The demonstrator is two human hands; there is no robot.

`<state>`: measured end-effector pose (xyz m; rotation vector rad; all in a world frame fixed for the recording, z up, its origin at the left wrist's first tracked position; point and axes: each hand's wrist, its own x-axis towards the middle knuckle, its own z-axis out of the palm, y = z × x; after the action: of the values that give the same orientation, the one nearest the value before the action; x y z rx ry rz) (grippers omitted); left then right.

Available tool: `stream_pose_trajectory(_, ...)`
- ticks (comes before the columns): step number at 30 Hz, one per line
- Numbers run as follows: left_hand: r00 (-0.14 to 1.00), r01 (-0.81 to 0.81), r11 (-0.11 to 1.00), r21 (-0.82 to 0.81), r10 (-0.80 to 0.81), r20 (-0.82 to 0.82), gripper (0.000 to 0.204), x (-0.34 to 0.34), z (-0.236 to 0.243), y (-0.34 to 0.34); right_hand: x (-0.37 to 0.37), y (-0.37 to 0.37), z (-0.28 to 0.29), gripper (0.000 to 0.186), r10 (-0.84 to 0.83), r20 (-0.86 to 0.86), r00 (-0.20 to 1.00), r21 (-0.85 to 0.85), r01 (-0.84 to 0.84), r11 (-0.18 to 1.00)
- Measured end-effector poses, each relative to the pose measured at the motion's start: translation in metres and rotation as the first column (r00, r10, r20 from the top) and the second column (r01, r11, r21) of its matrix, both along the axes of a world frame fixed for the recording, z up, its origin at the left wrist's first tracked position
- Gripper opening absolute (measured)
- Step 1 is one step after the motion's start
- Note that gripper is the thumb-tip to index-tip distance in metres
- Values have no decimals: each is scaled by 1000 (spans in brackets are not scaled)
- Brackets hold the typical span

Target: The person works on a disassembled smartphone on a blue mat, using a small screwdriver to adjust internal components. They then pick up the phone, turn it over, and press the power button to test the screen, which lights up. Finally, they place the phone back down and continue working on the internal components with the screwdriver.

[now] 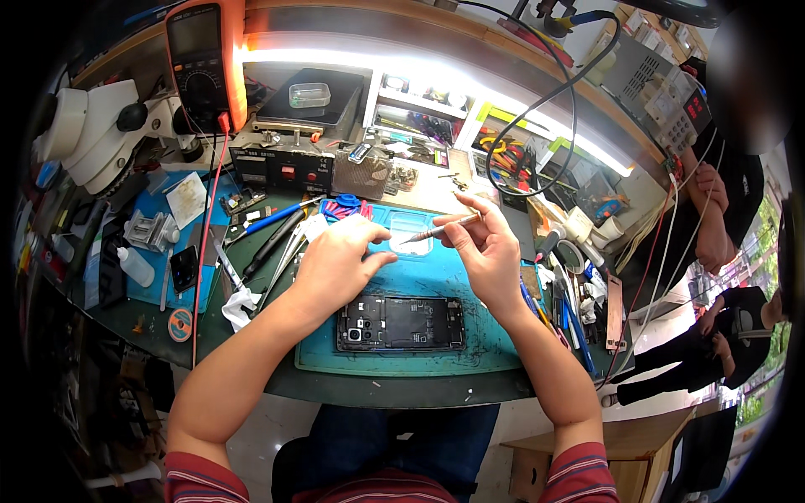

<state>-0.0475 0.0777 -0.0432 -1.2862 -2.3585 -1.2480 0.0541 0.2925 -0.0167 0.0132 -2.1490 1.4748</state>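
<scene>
A black phone (pixel 411 325) with its back cover off lies on the blue work mat (pixel 495 356), its camera lenses toward the left. Above its right end, my right hand (pixel 488 256) grips a slim precision screwdriver (pixel 440 227) between thumb and fingers. The driver's tip points left, over a small clear plastic tray (pixel 409 221) on the mat. My left hand (pixel 335 261) is up to the left of that tray, thumb and index finger apart with nothing visible between them. Its other fingers are partly hidden.
An orange multimeter (pixel 201 63) and a white microscope (pixel 96 126) stand at the back left. Tweezers and a black-handled tool (pixel 272 246) lie left of the mat. Pens and tools (pixel 574 327) crowd its right side. Two people stand at the right.
</scene>
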Motion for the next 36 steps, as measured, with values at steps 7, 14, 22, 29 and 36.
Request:
stream_pose_trajectory(7, 986, 60, 998, -7, -58, 153, 14, 3, 3, 1, 12, -10, 8, 43, 36, 0, 999, 68, -36, 997)
stream_pose_trajectory(14, 989, 143, 988, -54, -140, 53, 12, 12, 7, 2, 30, -8, 22, 42, 67, 1, 998, 223, -65, 973)
stream_pose_trajectory(22, 972, 234, 970, -67, -234, 21, 14, 44, 14, 13, 66, -6, 39, 41, 112, -87, 990, 415, -66, 907)
stream_pose_trajectory(29, 915, 399, 916, -42, -395, 84, 13, 79, 11, 30, 111, 5, 50, 51, 47, -39, 998, 585, -16, 811)
stream_pose_trajectory(36, 834, 552, 826, -115, -550, 47, 22, 86, 9, 29, 128, 7, 42, 52, 63, 22, 998, 589, -64, 806)
